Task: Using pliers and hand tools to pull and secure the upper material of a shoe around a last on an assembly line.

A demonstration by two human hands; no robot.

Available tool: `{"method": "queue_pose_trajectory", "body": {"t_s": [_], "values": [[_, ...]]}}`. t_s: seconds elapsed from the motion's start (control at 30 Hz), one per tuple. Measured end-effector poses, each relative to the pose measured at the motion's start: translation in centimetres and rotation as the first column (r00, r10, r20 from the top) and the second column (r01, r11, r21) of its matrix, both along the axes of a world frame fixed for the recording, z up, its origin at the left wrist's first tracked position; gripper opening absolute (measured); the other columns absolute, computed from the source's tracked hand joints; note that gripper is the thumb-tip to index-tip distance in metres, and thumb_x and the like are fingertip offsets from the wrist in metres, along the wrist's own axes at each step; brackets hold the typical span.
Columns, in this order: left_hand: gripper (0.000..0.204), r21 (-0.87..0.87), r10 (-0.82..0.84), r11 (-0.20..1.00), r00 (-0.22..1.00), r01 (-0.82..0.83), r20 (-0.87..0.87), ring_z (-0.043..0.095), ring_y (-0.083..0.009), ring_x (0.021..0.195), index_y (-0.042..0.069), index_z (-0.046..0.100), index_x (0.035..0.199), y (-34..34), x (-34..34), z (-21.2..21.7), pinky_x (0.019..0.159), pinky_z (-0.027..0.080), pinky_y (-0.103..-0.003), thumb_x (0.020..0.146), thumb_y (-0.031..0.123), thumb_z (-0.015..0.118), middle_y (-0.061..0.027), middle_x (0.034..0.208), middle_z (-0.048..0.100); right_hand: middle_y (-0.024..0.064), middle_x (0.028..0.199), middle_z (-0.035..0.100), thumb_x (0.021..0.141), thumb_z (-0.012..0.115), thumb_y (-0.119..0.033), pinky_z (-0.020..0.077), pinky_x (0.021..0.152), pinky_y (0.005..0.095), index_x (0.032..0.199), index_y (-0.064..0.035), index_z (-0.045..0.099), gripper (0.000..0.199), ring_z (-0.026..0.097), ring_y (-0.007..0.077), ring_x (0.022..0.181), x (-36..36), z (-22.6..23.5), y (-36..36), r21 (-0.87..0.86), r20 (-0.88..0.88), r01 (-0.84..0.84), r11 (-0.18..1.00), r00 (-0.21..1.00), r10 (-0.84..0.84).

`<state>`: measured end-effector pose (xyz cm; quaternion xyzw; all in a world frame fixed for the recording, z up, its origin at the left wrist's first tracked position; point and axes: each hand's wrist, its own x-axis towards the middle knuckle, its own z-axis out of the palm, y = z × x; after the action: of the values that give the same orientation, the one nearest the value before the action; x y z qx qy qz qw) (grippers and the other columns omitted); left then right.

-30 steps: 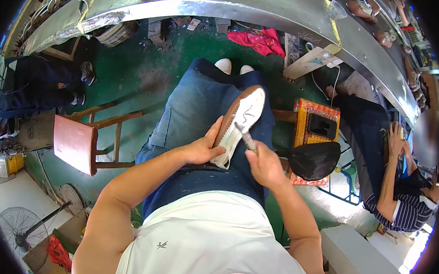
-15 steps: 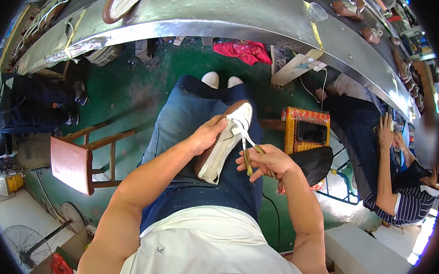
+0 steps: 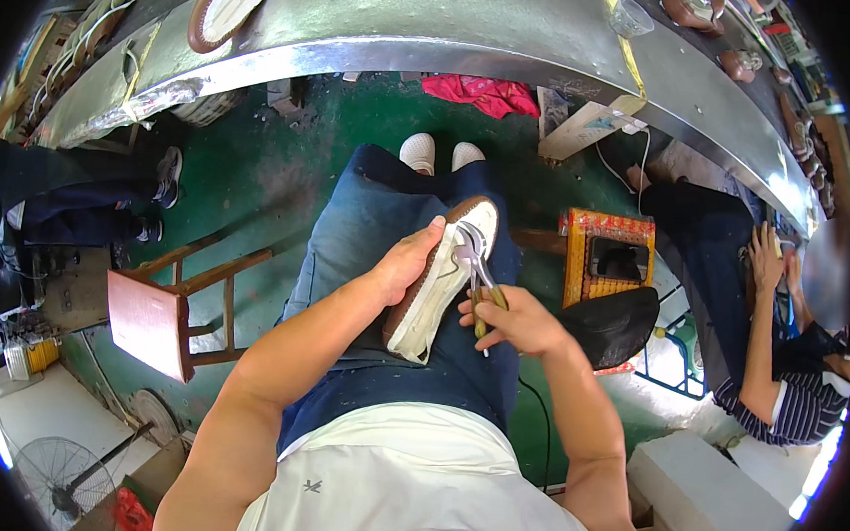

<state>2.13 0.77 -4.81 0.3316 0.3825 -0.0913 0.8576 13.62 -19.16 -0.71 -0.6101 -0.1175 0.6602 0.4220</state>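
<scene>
Olive-handled steel pliers (image 3: 481, 305) at a low white-and-brown shoe (image 3: 433, 290), near the blue denim lap's (image 3: 360, 228) right edge.
Left hand (image 3: 412, 265) clamps its fingers on the shoe; right hand (image 3: 516, 320), round the handles.

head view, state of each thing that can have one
shoe, held, toe pointing away
pincers, held, handles apart
left hand, closed on the shoe
right hand, around the pincers
phone, lying flat, screen dark
brown-topped stool, upright
pink cloth, crumpled
fan, running or stopped unclear

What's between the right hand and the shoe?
Metal pincers, in the head view: handles at the right hand, metal head over the shoe.
</scene>
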Motion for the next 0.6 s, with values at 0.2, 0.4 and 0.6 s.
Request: {"method": "queue_pose_trajectory", "body": {"t_s": [0.2,0.4,0.6], "values": [[0.056,-0.058,0.02,0.998,1.0,-0.02,0.001,0.069,-0.0192,0.101,0.007,0.066,0.126,0.0,0.2,0.7,0.093,0.054,-0.037,0.104,0.056,0.049,-0.0088,0.115,0.072,0.0048,0.089,0.067,0.105,0.057,-0.025,0.0494,0.055,0.0233,0.119,0.0005,0.06,0.029,0.064,0.0107,0.073,1.9,0.1,0.6,-0.047,-0.046,-0.151,0.987,0.988,0.149],[0.058,-0.047,0.012,0.999,1.0,-0.013,-0.022,0.068,-0.0199,0.104,0.007,0.063,0.129,0.0,0.2,0.5,0.094,0.054,-0.038,0.105,0.057,0.046,-0.0099,0.118,0.071,0.0045,0.077,0.065,0.104,0.058,-0.025,0.0494,0.061,0.0297,0.098,-0.0004,0.062,0.025,0.061,0.0122,0.068,-5.3,-2.9,0.3,0.053,0.343,0.128,0.99,0.929,-0.139],[0.054,-0.082,0.024,0.997,0.989,-0.012,0.147,0.066,-0.0211,0.109,0.006,0.059,0.134,0.0,-2.1,-2.4,0.099,0.052,-0.039,0.109,0.05,0.039,-0.0103,0.123,0.069,0.0146,0.097,0.068,0.102,0.058,-0.018,0.0566,0.067,0.0336,0.121,0.0041,0.058,0.03,0.07,0.0198,0.083,0.4,1.2,-0.6,-0.057,0.127,-0.065,0.996,0.989,0.072]]}}
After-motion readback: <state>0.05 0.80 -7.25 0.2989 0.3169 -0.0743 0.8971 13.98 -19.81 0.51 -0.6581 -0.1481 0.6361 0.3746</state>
